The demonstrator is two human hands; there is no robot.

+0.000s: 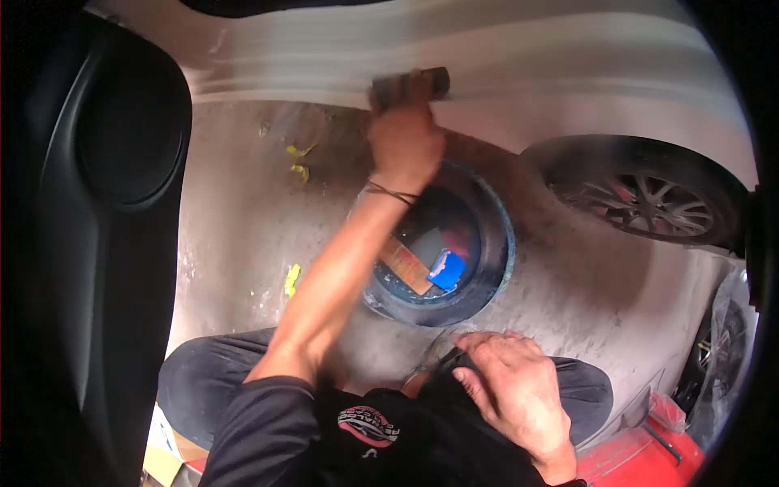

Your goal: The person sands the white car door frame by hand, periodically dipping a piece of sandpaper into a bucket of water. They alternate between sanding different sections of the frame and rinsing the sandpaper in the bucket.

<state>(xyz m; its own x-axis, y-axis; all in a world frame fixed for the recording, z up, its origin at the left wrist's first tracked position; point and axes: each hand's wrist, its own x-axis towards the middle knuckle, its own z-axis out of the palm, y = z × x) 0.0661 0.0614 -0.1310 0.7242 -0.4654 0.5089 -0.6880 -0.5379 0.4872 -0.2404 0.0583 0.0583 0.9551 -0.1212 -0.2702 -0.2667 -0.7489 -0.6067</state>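
My left hand (408, 134) reaches forward over a round dark bucket, its fingers wrapped around a black sanding block (439, 82). The block is against the lower part of a pale car body panel (519, 81); motion blurs the fingers. Below my forearm the bucket (497, 280) holds water with a brown strip (406, 266) and a blue piece (446, 269) in it. My right hand (518, 390) rests palm down by my right knee, fingers loosely extended and thumb apart, with no object seen in it.
A car wheel (649, 199) stands at the right. A large black padded shape (122, 162) fills the left side. Yellow scraps (292, 279) lie on the stained floor (235, 203). Something red (649, 454) and clear plastic sheeting (730, 325) are at the lower right.
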